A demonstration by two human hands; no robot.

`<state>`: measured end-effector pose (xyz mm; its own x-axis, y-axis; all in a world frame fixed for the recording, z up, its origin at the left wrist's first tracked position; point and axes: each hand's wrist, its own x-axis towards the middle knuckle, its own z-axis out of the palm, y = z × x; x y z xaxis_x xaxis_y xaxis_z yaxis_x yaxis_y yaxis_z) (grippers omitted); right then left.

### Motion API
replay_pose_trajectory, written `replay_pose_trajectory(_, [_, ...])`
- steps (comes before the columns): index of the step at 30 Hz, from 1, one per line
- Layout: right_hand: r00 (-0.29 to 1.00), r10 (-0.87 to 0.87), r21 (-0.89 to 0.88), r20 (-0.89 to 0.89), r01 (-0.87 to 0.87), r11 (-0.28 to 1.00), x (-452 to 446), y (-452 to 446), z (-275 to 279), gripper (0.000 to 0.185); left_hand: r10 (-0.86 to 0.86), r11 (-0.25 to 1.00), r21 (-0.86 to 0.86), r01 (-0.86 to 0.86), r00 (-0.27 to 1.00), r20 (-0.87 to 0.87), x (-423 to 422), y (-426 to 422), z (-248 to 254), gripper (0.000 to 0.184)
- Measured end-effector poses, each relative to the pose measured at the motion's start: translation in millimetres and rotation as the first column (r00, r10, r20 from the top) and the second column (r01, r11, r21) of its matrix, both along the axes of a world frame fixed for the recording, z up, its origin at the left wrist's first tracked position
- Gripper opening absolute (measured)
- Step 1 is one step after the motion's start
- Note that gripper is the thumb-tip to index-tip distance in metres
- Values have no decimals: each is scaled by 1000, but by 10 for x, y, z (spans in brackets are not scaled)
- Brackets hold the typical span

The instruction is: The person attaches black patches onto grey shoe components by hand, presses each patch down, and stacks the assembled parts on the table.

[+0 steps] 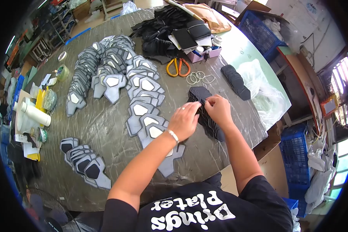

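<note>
Overlapping rows of grey pieces (112, 82) are laid over the left and middle of the table (104, 129), and the left hand (185, 120) is held partly open, fingers bent at the left side of a fanned black stack (205, 121), its grip hidden. The right hand (219, 110) is nearly closed over the stack, but what is pinched cannot be told. Farther right, a second black stack (236, 82) is laid beside a plastic bag (256, 86).

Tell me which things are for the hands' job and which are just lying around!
Probably the job:
dark pieces under the left hand and right hand
maybe the similar dark stack

Probably just lying about:
white bottle
tape roll
plastic bag
</note>
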<state>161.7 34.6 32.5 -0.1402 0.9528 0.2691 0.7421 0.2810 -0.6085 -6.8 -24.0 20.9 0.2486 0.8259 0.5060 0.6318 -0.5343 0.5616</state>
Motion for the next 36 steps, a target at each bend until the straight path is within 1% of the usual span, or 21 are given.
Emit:
replay_pose_trajectory(1, [999,-25,-23,-38,25,999,34,27,-19,19,-6,1000,29,6,1000,-9,62,128,-21,31])
replay_pose_trajectory(4, [963,-133,-349,-235,45,936,168,105,-39,18,5,1000,-5,-6,995,-100,202,350,-98,26])
replay_pose_trajectory(7, [852,-261,-407,-454,62,911,219,134,-109,17,30,999,-26,-33,994,-109,245,405,-139,24])
replay_pose_trajectory(9, [503,-417,-465,-757,33,885,507,287,-317,15,39,999,-21,-42,991,-129,217,375,-119,25])
replay_pose_trajectory(10, [283,-467,-485,-838,5,874,660,372,-366,15,38,999,-3,-39,991,-129,220,376,-127,25])
replay_pose_trajectory(12, [-14,-418,-415,-908,151,897,798,422,-221,13,40,999,35,-36,990,-135,210,391,-127,26])
replay_pose_trajectory(14, [93,-305,-251,-948,370,894,968,391,-72,13,48,997,66,-39,989,-140,197,406,-68,28])
replay_pose_trajectory(16, [512,-253,17,-821,465,885,765,156,251,8,64,991,125,-50,992,-109,190,385,-11,28])
replay_pose_trajectory(17, [689,-239,158,-684,460,874,621,-9,399,6,35,999,38,-38,996,77,201,302,90,27])
replay_pose_trajectory(18, [851,-154,347,-503,362,865,456,-193,484,2,23,999,-49,-11,965,260,209,153,250,26])
replay_pose_trajectory(19, [956,-81,498,-282,218,840,288,-399,521,7,33,991,-135,28,901,433,205,-17,360,26])
replay_pose_trajectory(21, [989,144,619,-22,-99,779,36,-792,496,19,172,921,-355,160,652,739,154,-469,414,22])
replay_pose_trajectory(22, [968,251,602,7,-204,772,-99,-952,461,22,273,869,-430,244,488,829,106,-700,393,21])
replay_pose_trajectory(24, [900,435,521,30,-386,761,-291,-1227,335,24,495,781,-592,201,380,782,-44,-1102,311,17])
replay_pose_trajectory(25, [871,490,480,16,-437,761,-363,-1323,241,25,552,769,-614,178,298,779,-94,-1258,307,14])
replay_pose_trajectory(28, [768,635,311,-83,-585,749,-505,-1516,117,32,696,677,-722,140,197,691,-328,-1649,139,12])
replay_pose_trajectory(29, [729,673,248,-126,-633,733,-529,-1564,119,34,716,654,-749,104,235,657,-412,-1751,115,12])
replay_pose_trajectory(32, [901,291,-122,-322,-344,931,-569,-1684,194,37,722,632,-769,92,288,629,-587,-1966,63,12])
replay_pose_trajectory(33, [918,282,-193,-279,-341,920,-532,-1629,169,41,732,621,-776,109,274,624,-615,-1994,73,12])
replay_pose_trajectory(34, [906,257,-343,-338,-372,863,-494,-1600,150,32,740,603,-788,119,286,609,-633,-2000,66,12])
replay_pose_trajectory(36, [883,144,-612,-447,-419,671,-426,-1569,39,21,751,569,-810,142,312,582,-667,-1961,46,12])
